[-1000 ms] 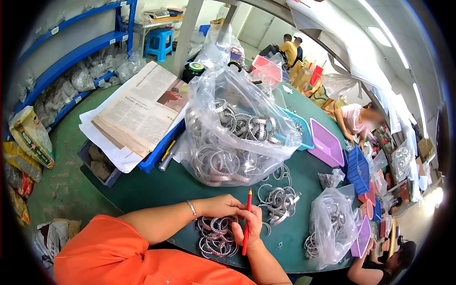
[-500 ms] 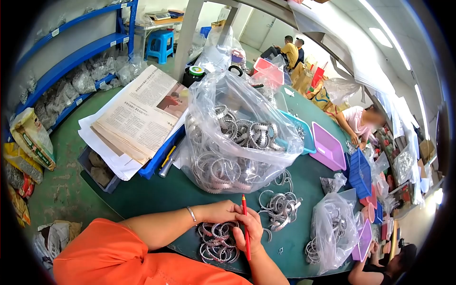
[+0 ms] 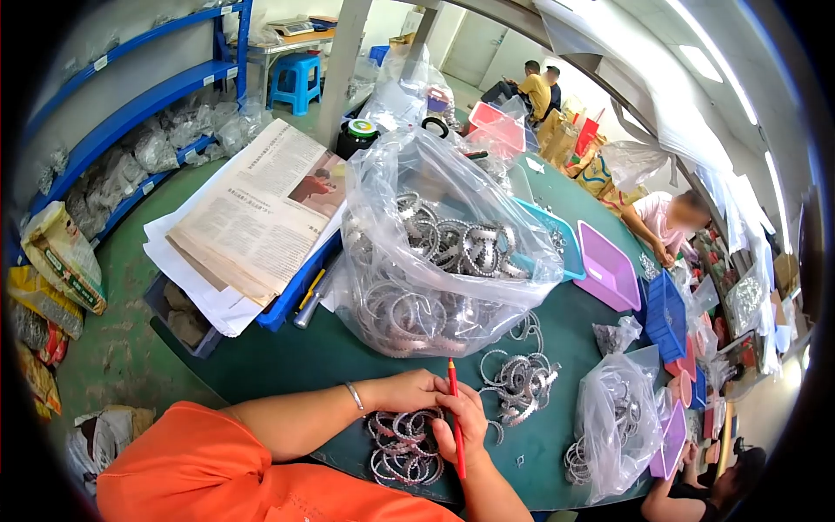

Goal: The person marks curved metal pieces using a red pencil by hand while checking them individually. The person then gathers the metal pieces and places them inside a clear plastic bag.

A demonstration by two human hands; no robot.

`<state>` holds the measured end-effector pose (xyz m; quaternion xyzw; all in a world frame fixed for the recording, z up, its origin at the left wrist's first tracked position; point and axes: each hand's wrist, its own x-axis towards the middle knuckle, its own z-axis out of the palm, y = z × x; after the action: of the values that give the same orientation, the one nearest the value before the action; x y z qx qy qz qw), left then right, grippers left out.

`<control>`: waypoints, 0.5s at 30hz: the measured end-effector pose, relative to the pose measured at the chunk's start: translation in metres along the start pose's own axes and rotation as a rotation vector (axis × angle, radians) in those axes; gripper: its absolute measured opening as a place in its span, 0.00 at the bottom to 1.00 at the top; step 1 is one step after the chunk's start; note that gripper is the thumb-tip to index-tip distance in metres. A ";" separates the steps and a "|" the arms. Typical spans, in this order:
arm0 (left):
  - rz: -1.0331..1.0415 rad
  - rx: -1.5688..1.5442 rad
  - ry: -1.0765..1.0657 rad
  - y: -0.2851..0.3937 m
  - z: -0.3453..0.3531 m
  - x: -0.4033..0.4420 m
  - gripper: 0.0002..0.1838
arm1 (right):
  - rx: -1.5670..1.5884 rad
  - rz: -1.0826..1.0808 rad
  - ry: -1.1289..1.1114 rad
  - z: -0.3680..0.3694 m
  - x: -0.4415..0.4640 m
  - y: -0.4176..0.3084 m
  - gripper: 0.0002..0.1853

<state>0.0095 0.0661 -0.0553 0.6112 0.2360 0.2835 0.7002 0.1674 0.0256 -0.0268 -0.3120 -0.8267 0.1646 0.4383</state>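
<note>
A red pencil (image 3: 456,409) stands nearly upright in my right hand (image 3: 464,424), its tip toward the clear bag. My left hand (image 3: 409,391), with a silver bracelet at its wrist, meets the right hand; its fingers are curled and their tips hidden, so what they hold cannot be made out. Just below both hands lies a pile of silvery, notched metal rings (image 3: 405,450). More such rings (image 3: 522,383) are heaped to the right. A large open clear plastic bag (image 3: 374,300) full of similar rings stands in front of my hands.
Newspaper (image 3: 248,204) and papers lie over a blue tray at left, beside a screwdriver (image 3: 306,306). A smaller bag of rings (image 3: 600,409), a purple tray (image 3: 607,270) and blue baskets (image 3: 665,317) are on the right. Other people sit at right and at the back.
The view has shifted slightly, so most things on the table appear a little further right. Both hands keep nearly the same pose, with the pencil still in the right one.
</note>
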 end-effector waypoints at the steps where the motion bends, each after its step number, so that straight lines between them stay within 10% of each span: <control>1: -0.010 -0.030 -0.004 -0.001 0.000 0.000 0.11 | 0.005 0.006 -0.006 0.001 0.000 0.000 0.17; 15: -0.045 0.015 -0.006 0.002 -0.002 -0.002 0.10 | -0.005 -0.011 -0.018 -0.001 0.003 -0.001 0.17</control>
<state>0.0068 0.0663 -0.0538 0.6117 0.2497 0.2642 0.7026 0.1670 0.0269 -0.0235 -0.3070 -0.8327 0.1629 0.4312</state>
